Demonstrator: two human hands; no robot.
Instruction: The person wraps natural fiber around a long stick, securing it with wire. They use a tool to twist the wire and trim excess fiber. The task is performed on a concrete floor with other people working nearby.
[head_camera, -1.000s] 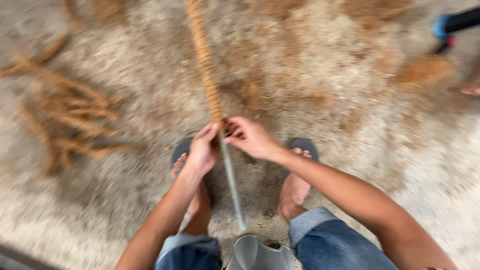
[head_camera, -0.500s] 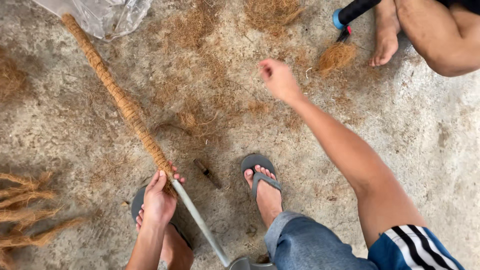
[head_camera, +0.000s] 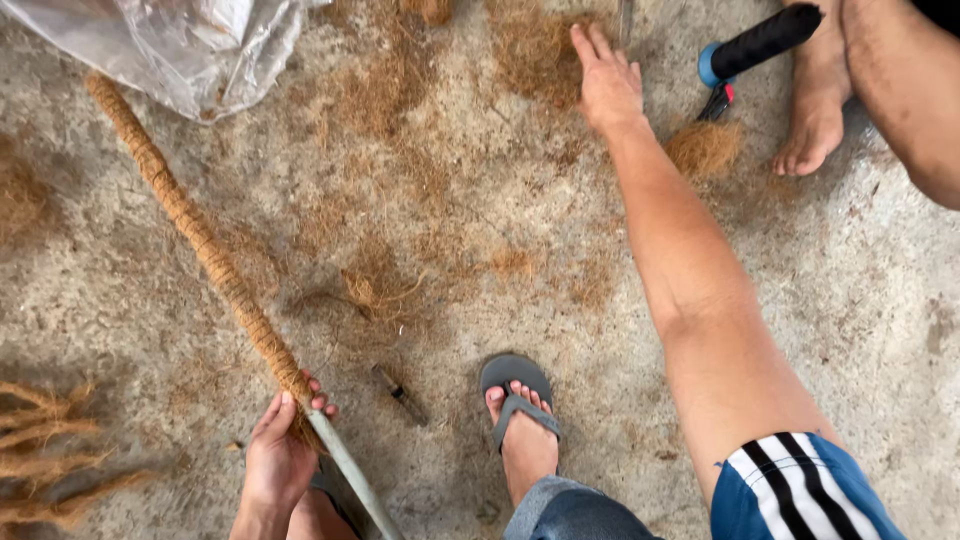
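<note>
1. Left hand (head_camera: 277, 455): low in the view, fingers wrapped and clamped around the coir-wrapped pole (head_camera: 195, 235) at the point where the brown fibre wrapping ends and the bare grey pipe (head_camera: 345, 478) begins. The wrist is bent upward from the forearm.
2. Coir-wrapped pole: lies slantwise on the concrete floor (head_camera: 850, 300), running from the left hand up and away to its far end, just beside the clear plastic sheet (head_camera: 170, 45).
3. Right hand (head_camera: 606, 80): well apart from the pole, arm stretched out nearly straight. The fingers are extended and spread, palm down, over a patch of loose coir fibre (head_camera: 535, 45). The hand grips nothing; whether the fingertips touch the fibre cannot be told.
4. Grey sandal (head_camera: 517, 395): on the person's foot, between the pole and the outstretched right arm.
5. Small dark stick (head_camera: 399, 393): on the floor between the pole and the sandal.
6. Another person's bare foot (head_camera: 815, 110): beyond the right arm, far from the pole, beside a black-handled tool (head_camera: 755, 45) and a coir tuft (head_camera: 705, 148).
7. Twisted coir strands (head_camera: 45, 450): on the floor on the pole's outer side, near the left hand.
</note>
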